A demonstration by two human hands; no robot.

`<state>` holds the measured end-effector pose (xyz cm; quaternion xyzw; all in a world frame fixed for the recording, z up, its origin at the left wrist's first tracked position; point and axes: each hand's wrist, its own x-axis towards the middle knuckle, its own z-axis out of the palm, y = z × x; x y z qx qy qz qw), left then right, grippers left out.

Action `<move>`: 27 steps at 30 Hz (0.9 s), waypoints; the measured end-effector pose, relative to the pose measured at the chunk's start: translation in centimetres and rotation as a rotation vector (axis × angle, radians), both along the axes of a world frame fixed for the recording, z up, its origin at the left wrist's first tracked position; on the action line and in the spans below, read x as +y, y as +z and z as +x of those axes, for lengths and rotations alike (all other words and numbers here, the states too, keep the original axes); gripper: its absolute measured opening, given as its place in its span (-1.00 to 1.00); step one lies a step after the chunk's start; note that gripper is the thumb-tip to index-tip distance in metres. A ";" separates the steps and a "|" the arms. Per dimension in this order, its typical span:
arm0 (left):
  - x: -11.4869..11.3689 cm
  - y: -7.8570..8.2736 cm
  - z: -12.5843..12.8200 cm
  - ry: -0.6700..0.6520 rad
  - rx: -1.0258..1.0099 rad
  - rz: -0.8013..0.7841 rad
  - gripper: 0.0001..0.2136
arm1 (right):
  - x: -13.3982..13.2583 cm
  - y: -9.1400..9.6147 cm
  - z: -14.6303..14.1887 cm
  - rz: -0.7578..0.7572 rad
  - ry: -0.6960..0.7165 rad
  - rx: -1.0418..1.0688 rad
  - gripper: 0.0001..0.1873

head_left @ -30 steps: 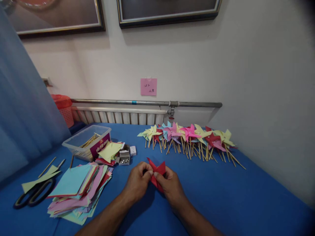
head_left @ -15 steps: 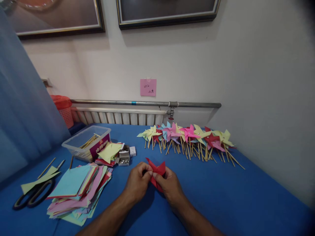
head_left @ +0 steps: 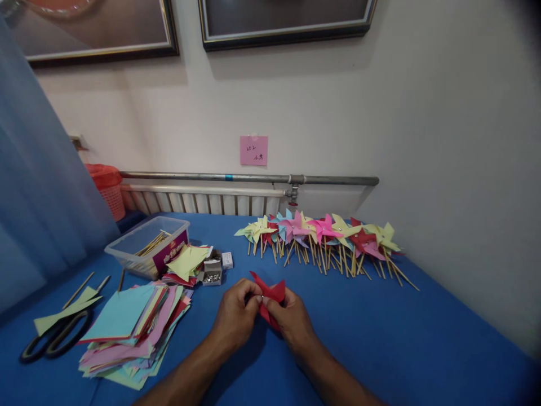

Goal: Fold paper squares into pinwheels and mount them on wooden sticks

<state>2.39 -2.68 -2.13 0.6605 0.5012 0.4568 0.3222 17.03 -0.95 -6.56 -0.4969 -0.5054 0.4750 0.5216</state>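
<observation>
A red paper pinwheel (head_left: 274, 292) with folded, pointed blades is held just above the blue tabletop, between my two hands. My left hand (head_left: 239, 310) is closed on its left side, thumb and forefinger pinched near the centre. Beside that thumb tip shows a small shiny thumbtack (head_left: 262, 297). From the right, my right hand (head_left: 291, 317) grips the pinwheel, its thumb lying across the paper toward the middle. The fingers behind the paper are hidden, and no stick can be made out there.
Finished pinwheels on sticks (head_left: 323, 228) lie in a row at the back right. To the left are a paper stack (head_left: 127, 316), scissors (head_left: 63, 338), a plastic tub of sticks (head_left: 114, 248), yellow cut paper (head_left: 188, 260) and a small box of thumbtacks (head_left: 212, 276).
The shiny thumbtack by my left thumb now shows more clearly at the pinwheel's centre. A right-hand blade has shifted slightly; both hands keep their hold almost unmoved.
</observation>
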 end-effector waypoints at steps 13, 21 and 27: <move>0.7 0.6 -0.1 -0.001 -0.555 -0.328 -0.65 | -0.5 1.4 0.0 -0.086 0.031 0.244 -0.76; 0.8 0.4 0.0 -0.083 -0.570 -0.435 -0.66 | -0.2 0.7 0.1 -0.034 0.089 0.208 -0.70; 1.2 -0.2 0.0 -0.035 -0.484 -0.454 -0.72 | -0.2 0.6 0.0 -0.018 0.108 0.159 -0.69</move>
